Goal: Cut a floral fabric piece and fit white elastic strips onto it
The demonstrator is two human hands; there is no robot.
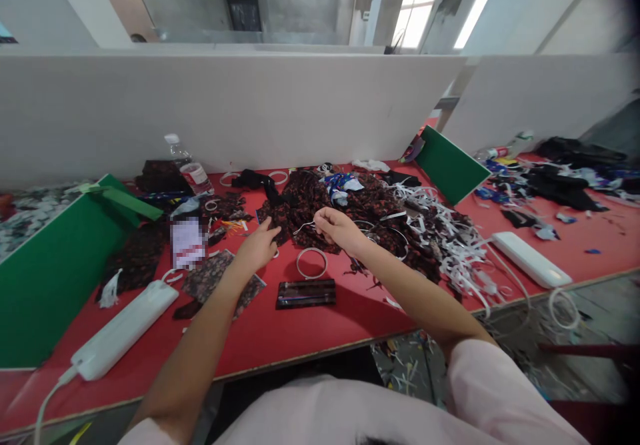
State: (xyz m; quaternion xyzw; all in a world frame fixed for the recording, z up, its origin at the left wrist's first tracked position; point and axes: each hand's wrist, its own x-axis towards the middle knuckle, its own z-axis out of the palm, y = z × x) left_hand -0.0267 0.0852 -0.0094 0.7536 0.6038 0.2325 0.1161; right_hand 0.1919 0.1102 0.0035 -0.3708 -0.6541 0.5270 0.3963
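Fig. 1 | I am seeing the left hand (pixel 259 248) lying open, fingertips touching the dark floral fabric (pixel 310 208) on the red table (pixel 280 331) | right hand (pixel 336 227) pinching a thin white strip (pixel 303 227) over that fabric | white ring (pixel 311 263) and dark case (pixel 306 293) lying just below both hands.

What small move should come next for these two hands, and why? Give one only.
Probably draw the right hand back toward the body to pull the thin white strip it pinches clear of the dark patterned fabric pile. The left hand already rests flat at the pile's edge, so it can steady the cloth; the strip's far end seems to lie among the folds.
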